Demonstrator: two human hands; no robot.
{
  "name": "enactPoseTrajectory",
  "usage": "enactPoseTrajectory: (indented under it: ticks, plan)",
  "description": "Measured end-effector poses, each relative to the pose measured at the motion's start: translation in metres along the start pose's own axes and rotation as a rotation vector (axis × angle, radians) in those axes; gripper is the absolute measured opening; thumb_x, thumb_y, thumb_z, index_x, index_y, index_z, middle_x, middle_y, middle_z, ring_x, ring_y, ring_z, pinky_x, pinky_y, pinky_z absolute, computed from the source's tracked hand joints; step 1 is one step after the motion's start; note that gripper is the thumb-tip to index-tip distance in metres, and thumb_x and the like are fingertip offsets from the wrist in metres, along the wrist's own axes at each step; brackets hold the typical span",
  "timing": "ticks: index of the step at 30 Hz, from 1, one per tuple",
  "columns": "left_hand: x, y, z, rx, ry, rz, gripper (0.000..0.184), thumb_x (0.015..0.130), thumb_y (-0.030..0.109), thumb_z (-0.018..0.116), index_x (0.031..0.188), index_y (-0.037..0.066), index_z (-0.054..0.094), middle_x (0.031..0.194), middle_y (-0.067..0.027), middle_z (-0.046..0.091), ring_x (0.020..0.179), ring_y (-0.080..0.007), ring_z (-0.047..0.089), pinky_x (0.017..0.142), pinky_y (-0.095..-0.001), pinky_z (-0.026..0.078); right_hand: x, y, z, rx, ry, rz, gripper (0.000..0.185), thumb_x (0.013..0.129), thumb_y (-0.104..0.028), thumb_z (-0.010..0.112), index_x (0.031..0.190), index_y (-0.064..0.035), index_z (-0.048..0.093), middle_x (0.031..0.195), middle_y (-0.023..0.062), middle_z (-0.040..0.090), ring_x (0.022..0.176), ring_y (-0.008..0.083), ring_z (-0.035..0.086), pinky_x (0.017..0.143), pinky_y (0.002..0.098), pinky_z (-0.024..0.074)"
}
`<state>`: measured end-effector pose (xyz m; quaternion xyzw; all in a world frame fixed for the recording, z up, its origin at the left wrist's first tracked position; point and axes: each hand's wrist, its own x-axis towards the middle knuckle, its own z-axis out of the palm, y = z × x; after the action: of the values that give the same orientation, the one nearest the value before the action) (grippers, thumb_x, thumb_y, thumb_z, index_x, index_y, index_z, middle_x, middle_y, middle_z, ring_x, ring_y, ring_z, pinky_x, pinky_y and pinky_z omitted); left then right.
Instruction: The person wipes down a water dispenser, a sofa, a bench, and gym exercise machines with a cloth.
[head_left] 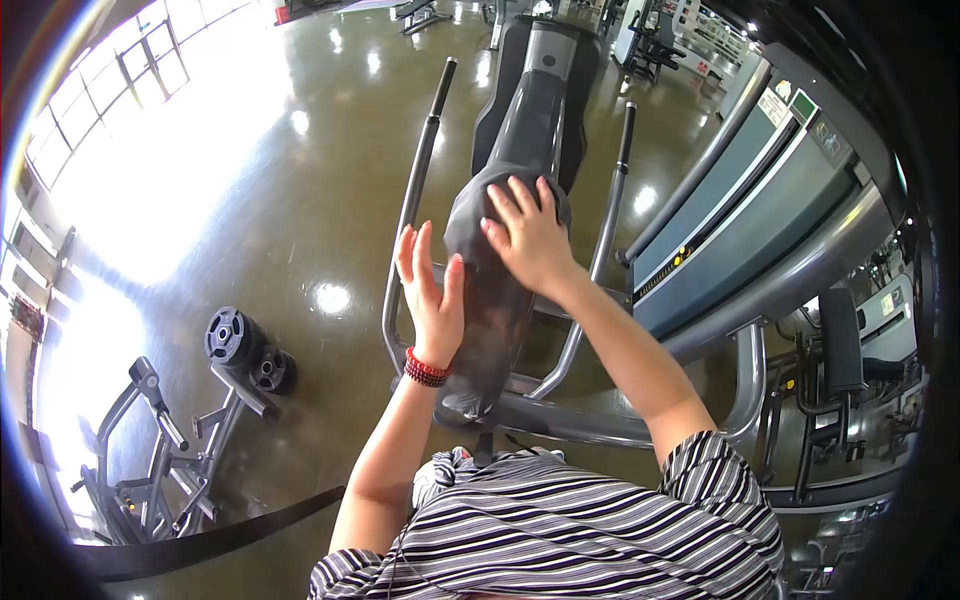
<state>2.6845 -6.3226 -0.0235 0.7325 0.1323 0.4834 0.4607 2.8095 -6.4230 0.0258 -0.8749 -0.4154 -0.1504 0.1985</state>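
A grey cloth (465, 215) lies bunched over the near end of a dark padded bench (490, 320), part of an exercise machine. My right hand (530, 235) rests on the cloth with its fingers spread, palm down. Just left of the pad, my left hand (432, 300) is raised with its fingers apart and nothing in it. A red beaded bracelet (427, 368) circles the left wrist. Upright metal handles (422, 160) stand on both sides of the bench. How far the cloth reaches under my right hand is hidden.
The machine's weight-stack housing (740, 220) rises close on the right, with a thick metal frame tube (580, 420) crossing in front of my body. Weight plates (233, 338) sit on a rack at the lower left. More gym machines stand at the right and far back.
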Motion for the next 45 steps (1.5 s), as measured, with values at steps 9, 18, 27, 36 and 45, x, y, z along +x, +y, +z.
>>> enactPoseTrajectory:
  ticks: [9, 18, 27, 36, 45]
  plan:
    - [-0.032, 0.016, -0.020, -0.157, -0.053, -0.075, 0.035, 0.097, 0.014, 0.049, 0.129, 0.001, 0.052, 0.135, -0.0144, 0.048, 0.126, -0.0251, 0.044, 0.106, -0.0356, 0.032, -0.115, -0.075, 0.010, -0.109, 0.096, -0.162, 0.057, 0.081, -0.038, 0.062, 0.134, -0.0191, 0.051, 0.147, 0.0075, 0.035, 0.138, 0.0368, 0.023, 0.092, 0.0793, 0.0213]
    - [-0.088, 0.015, -0.036, 0.149, -0.150, -0.040, 0.048, 0.090, 0.007, 0.051, 0.138, 0.004, 0.044, 0.134, -0.0188, 0.048, 0.121, -0.0339, 0.048, 0.101, -0.0390, 0.038, -0.181, -0.067, 0.069, 0.082, 0.296, -0.235, 0.048, 0.079, -0.035, 0.064, 0.124, -0.0200, 0.060, 0.147, 0.0013, 0.037, 0.141, 0.0334, 0.016, 0.101, 0.0723, 0.0187]
    - [-0.129, -0.014, -0.037, 0.280, -0.105, 0.126, 0.056, 0.086, 0.017, 0.054, 0.140, 0.007, 0.041, 0.144, -0.0263, 0.034, 0.126, -0.0433, 0.040, 0.103, -0.0504, 0.034, -0.227, -0.050, 0.124, 0.116, 0.283, -0.271, 0.051, 0.079, -0.028, 0.066, 0.128, -0.0132, 0.057, 0.147, 0.0056, 0.036, 0.141, 0.0420, 0.013, 0.103, 0.0645, 0.0244]
    - [-0.142, -0.019, -0.034, 0.317, -0.072, 0.007, 0.061, 0.093, 0.024, 0.049, 0.143, -0.003, 0.028, 0.141, -0.0261, 0.036, 0.126, -0.0438, 0.040, 0.106, -0.0481, 0.030, -0.238, -0.050, 0.120, 0.324, 0.286, -0.199, 0.069, 0.083, -0.024, 0.065, 0.137, 0.0084, 0.037, 0.149, 0.0235, 0.025, 0.135, 0.0497, 0.022, 0.108, 0.0580, 0.0253]
    - [-0.165, -0.023, -0.038, 0.360, -0.147, -0.018, 0.068, 0.091, 0.022, 0.054, 0.146, -0.003, 0.020, 0.147, -0.0280, 0.023, 0.133, -0.0440, 0.028, 0.108, -0.0492, 0.025, -0.253, -0.053, 0.115, 0.472, 0.236, -0.127, 0.083, 0.078, -0.010, 0.069, 0.142, 0.0113, 0.020, 0.148, 0.0325, 0.017, 0.136, 0.0529, 0.019, 0.112, 0.0557, 0.0214]
